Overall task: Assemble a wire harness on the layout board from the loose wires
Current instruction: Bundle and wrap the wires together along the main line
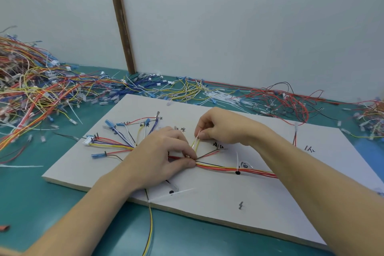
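Wall: pale grey-white panels behind the bench, split by a brown upright strip [120,18].
Bench: teal-green work surface [31,199], layout board laid on it.
Layout board: flat white rectangular board [207,210], seen at an angle, near edge toward the camera; handwritten black characters seen on it, "红" read near the top left, "棕" beside the right hand, "棕红" under it, "白" by the trunk, "1红" at the right edge; other marks blurred.
Loose wires: big tangled heap of red, yellow, blue, orange and white wires [37,89] at far left on the bench; thinner scatter along the wall, red and black loops [291,97] at far right.
Wire harness: bundled red, yellow, white and black trunk [255,171] laid across the board middle, running right under the right forearm; branches fanned out at left, ended by blue sleeved terminals [109,124] and a white multi-pin connector [87,140].
Left hand: left hand [164,156] curled palm-down on the board, thumb and fingertips pinching the trunk at the branch point.
Right hand: right hand [220,125] just above it, thumb and forefinger pinching a thin white cable tie [196,138] beside a yellow branch wire.
Other ties: white cable tie [237,160] closed round the trunk at a black dot; another [176,193] at the near edge.
Peg: small grey metal peg [240,205] upright near the front edge.
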Demonstrator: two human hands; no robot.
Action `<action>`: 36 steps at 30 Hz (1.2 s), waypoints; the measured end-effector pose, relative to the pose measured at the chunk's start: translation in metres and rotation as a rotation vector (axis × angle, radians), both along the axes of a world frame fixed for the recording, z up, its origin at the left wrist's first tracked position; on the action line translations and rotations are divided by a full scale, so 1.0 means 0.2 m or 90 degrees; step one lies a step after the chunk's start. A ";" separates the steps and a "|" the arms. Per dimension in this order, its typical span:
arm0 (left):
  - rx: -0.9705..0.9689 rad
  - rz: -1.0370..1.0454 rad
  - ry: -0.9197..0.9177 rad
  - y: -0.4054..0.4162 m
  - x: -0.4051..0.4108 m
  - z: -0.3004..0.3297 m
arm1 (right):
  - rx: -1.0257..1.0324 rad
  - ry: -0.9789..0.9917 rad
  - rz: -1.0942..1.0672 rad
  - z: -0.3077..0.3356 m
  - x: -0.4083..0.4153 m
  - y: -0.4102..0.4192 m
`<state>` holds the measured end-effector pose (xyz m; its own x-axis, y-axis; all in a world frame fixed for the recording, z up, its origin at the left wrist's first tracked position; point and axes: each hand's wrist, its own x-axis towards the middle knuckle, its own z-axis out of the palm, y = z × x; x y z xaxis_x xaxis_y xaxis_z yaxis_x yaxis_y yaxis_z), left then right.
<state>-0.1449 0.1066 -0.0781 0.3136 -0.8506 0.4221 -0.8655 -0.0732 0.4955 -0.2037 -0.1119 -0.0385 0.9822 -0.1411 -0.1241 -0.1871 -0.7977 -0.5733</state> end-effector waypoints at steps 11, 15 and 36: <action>-0.021 -0.006 0.024 0.01 0.02 -0.01 | 0.239 -0.012 -0.087 0.01 -0.01 0.01; -0.133 0.087 0.078 0.02 0.00 0.01 | 0.262 0.012 -0.080 0.03 0.00 0.02; -0.083 0.367 0.101 0.00 0.05 0.00 | -0.053 -0.087 0.055 0.00 0.17 0.18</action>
